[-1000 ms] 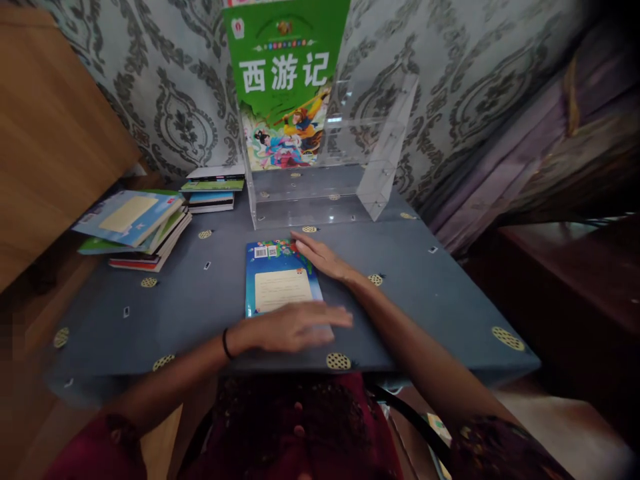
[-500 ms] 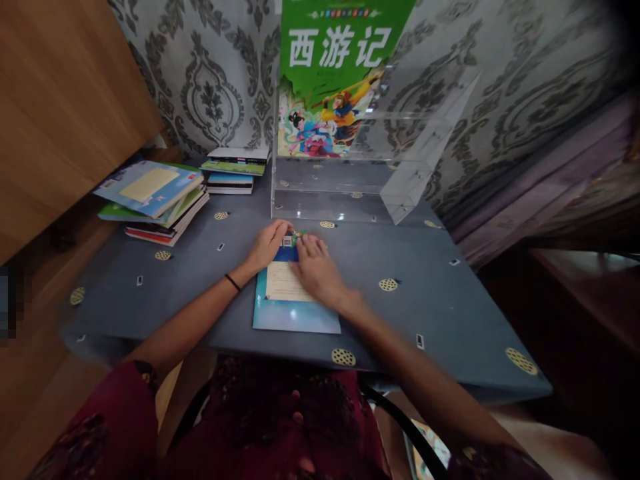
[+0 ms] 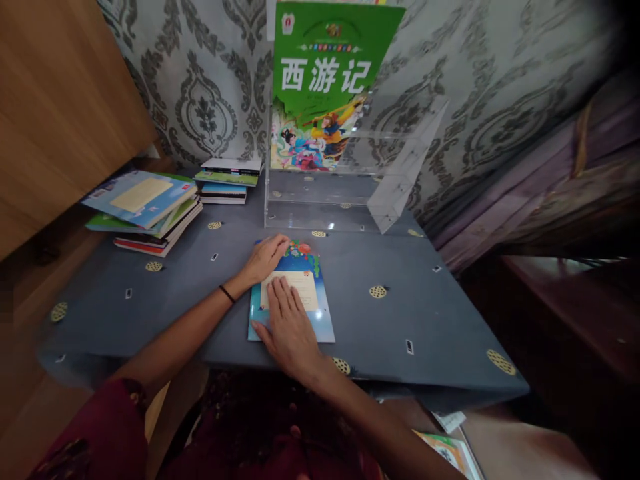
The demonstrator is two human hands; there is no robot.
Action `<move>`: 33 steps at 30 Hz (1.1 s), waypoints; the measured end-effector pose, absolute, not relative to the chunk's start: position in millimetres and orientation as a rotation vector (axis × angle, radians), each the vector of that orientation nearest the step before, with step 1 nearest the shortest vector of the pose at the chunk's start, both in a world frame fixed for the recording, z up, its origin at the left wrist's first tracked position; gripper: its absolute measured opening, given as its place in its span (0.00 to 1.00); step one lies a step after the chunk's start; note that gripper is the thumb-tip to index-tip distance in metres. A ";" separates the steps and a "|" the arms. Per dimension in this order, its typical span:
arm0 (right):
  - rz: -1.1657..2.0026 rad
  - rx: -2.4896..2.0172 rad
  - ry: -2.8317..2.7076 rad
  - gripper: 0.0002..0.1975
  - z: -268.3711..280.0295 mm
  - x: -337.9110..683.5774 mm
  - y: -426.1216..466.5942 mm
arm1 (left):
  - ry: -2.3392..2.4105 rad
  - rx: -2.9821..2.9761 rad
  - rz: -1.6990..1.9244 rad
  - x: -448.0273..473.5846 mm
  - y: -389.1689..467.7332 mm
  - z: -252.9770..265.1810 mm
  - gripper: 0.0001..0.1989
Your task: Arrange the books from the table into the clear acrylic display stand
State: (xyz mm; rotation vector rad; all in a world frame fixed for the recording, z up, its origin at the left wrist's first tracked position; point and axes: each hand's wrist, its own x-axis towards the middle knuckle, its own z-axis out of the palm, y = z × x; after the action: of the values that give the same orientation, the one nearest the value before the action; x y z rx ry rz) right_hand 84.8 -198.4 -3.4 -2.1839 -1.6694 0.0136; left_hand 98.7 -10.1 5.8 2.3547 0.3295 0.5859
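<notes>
A blue book [image 3: 323,320] with a cream panel and colourful drawings along its top lies flat on the table. My right hand [image 3: 290,327] is open and lies palm down across the book's lower left part, fingers stretched over the cream panel. At the book's upper left corner rests my left hand [image 3: 267,259], a dark band at the wrist. Its fingers are stretched out close together on the cover, and the corner beneath them is hidden.
Behind the book stands a clear acrylic rack [image 3: 325,213] holding an upright green book [image 3: 320,40]. Two piles of books, a nearer pile [image 3: 145,200] and a smaller pile [image 3: 230,180], sit at the left. The patterned cloth [image 3: 425,300] covers the table.
My right hand has slid from the book's upper part down toward its lower left, uncovering the drawings at the top. My left hand stays near the upper left corner. The view has shifted slightly.
</notes>
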 end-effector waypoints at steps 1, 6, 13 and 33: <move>-0.011 -2.184 -1.665 0.35 -6.1 89.6 -205.4 | 0.320 2.383 0.587 98.9 -10.2 5.9 0.17; -0.138 -2.210 -1.584 0.36 -19.1 114.7 -238.6 | 0.311 2.472 0.598 97.7 -12.1 7.7 0.17; -0.181 -2.238 -1.550 0.37 -29.6 127.9 -252.6 | -0.284 2.802 0.390 95.8 -27.6 10.3 0.19; -0.115 -2.211 -1.525 0.36 -30.6 129.0 -251.5 | -0.027 2.861 0.205 103.7 -24.0 10.2 0.24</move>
State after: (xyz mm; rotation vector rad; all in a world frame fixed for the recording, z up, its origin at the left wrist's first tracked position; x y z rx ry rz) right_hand 129.0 -251.5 -30.6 -2.2114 -1.5247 -0.1153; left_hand 103.7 -24.0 10.2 2.8614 -0.0270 0.2051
